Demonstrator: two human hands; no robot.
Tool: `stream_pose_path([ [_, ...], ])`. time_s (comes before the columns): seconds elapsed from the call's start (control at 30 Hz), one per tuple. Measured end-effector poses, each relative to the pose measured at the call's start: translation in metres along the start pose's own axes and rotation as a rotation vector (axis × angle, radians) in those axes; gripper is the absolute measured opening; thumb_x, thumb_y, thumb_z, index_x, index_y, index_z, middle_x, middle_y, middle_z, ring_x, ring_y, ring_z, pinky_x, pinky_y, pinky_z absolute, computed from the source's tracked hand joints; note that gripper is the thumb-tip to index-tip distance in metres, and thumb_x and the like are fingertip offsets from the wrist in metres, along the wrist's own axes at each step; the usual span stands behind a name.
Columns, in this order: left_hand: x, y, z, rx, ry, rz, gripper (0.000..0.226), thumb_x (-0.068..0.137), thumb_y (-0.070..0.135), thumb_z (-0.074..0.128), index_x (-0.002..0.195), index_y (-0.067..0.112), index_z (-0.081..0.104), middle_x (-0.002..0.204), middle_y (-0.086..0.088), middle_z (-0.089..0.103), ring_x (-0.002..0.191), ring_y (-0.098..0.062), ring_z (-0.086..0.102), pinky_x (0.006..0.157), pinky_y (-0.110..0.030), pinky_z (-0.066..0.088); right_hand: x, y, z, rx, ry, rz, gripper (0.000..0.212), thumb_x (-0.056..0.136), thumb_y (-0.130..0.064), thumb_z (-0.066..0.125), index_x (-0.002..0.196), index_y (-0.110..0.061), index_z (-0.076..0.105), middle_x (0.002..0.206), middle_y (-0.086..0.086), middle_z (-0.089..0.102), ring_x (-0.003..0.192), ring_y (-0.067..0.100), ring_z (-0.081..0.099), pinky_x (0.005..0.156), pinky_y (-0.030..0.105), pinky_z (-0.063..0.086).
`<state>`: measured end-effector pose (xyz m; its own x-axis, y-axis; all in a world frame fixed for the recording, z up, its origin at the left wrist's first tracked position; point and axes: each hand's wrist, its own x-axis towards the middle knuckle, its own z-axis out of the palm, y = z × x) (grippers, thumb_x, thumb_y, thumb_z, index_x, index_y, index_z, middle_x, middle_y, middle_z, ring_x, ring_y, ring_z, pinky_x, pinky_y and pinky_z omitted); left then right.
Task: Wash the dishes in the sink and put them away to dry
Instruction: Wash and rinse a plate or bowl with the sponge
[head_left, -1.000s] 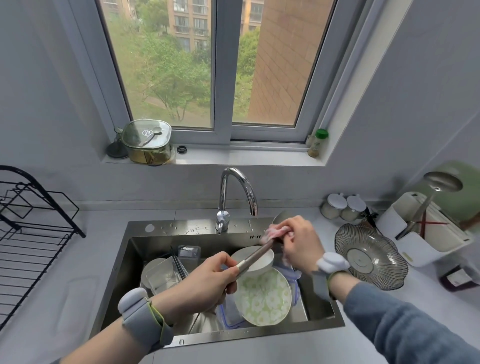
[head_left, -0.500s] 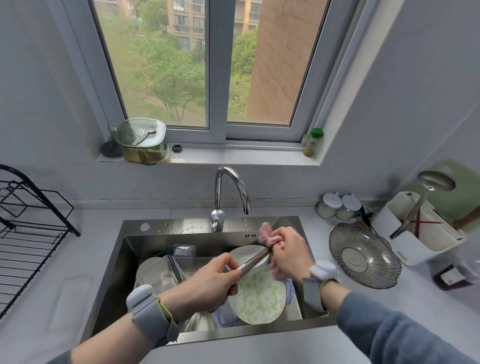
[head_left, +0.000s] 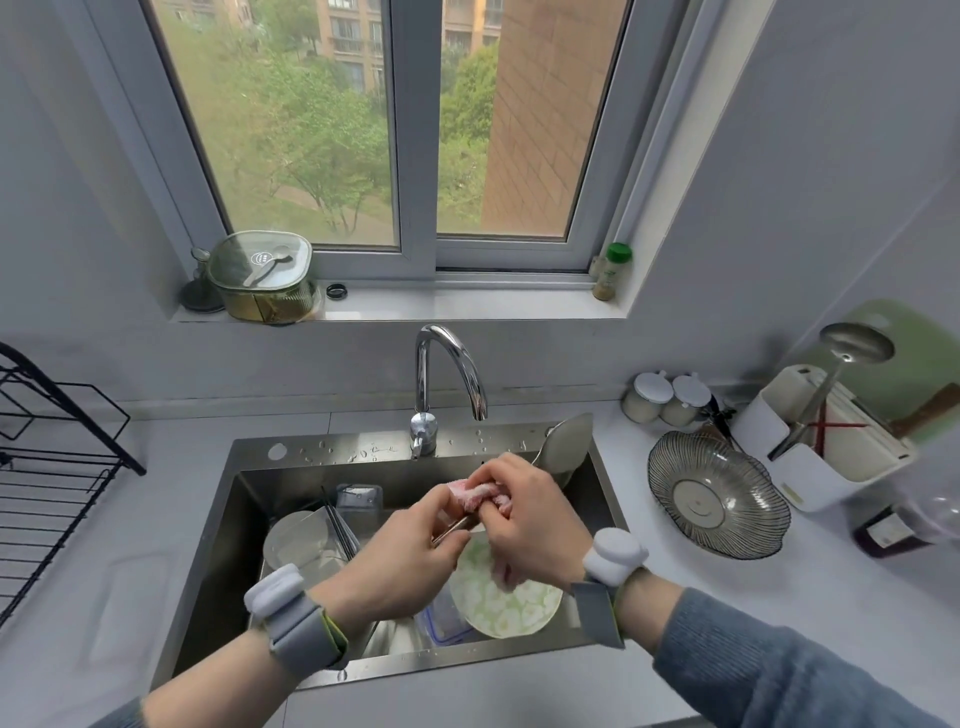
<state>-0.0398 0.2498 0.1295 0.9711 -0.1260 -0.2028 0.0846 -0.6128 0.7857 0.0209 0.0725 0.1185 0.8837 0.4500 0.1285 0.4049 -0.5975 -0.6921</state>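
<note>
Over the steel sink (head_left: 337, 451) my left hand (head_left: 405, 564) grips the thin handle (head_left: 451, 531) of a metal spatula, whose broad blade (head_left: 569, 446) sticks up to the right over the sink's back corner. My right hand (head_left: 535, 525) pinches a pink cloth (head_left: 474, 493) wrapped round the handle, right against my left fingers. Below the hands lie a green-patterned plate (head_left: 506, 600), a clear lid (head_left: 298, 540), dark chopsticks (head_left: 340, 530) and a plastic container (head_left: 363, 498).
The faucet (head_left: 449, 369) arches over the sink's back, with no water running. A black wire drying rack (head_left: 47, 467) stands at the left. On the right counter are a ribbed glass bowl (head_left: 717, 499), a white utensil holder (head_left: 826, 452) and two lidded jars (head_left: 665, 401).
My hands have come together: the right hand with the cloth has slid down the handle to my left fingers, baring the spatula blade. The view has shifted slightly.
</note>
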Motion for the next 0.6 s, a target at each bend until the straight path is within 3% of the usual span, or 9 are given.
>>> stream_pose_path([
  [0.1,0.000,-0.003,0.000,0.146,0.057,0.075,0.012,0.098,0.036,0.058,0.102,0.033,0.047,0.078,0.009,0.066,0.068,-0.015,0.058,0.070,-0.039,0.051,0.016,0.013,-0.011,-0.192,0.008,-0.027,0.014,0.085,-0.019,0.058,0.095,-0.023,0.065,0.095,-0.009,0.058,0.088,0.013,0.058,0.080,0.030,0.049],
  [0.23,-0.005,-0.003,-0.009,0.278,0.086,0.128,0.016,0.097,0.037,0.055,0.108,0.039,0.044,0.085,0.012,0.065,0.076,-0.018,0.059,0.072,-0.042,0.053,0.039,0.046,-0.033,-0.401,0.010,0.071,0.019,0.084,-0.020,0.051,0.095,-0.020,0.066,0.101,0.000,0.060,0.095,0.025,0.060,0.082,0.038,0.051],
  [0.4,-0.014,-0.005,-0.014,0.435,0.094,0.191,0.020,0.099,0.040,0.053,0.114,0.039,0.040,0.117,0.018,0.065,0.102,-0.018,0.060,0.081,-0.040,0.051,0.057,0.080,-0.059,-0.281,0.121,0.475,0.021,0.085,-0.016,0.057,0.094,-0.024,0.074,0.103,0.003,0.074,0.100,0.032,0.065,0.080,0.032,0.050],
  [0.6,-0.022,-0.007,-0.020,0.525,0.104,0.239,0.023,0.100,0.043,0.050,0.121,0.044,0.040,0.119,0.019,0.062,0.102,-0.014,0.061,0.081,-0.036,0.051,0.044,0.121,-0.069,-0.233,0.173,0.686,0.024,0.094,-0.011,0.054,0.106,-0.017,0.075,0.112,0.015,0.074,0.100,0.037,0.064,0.080,0.030,0.046],
])
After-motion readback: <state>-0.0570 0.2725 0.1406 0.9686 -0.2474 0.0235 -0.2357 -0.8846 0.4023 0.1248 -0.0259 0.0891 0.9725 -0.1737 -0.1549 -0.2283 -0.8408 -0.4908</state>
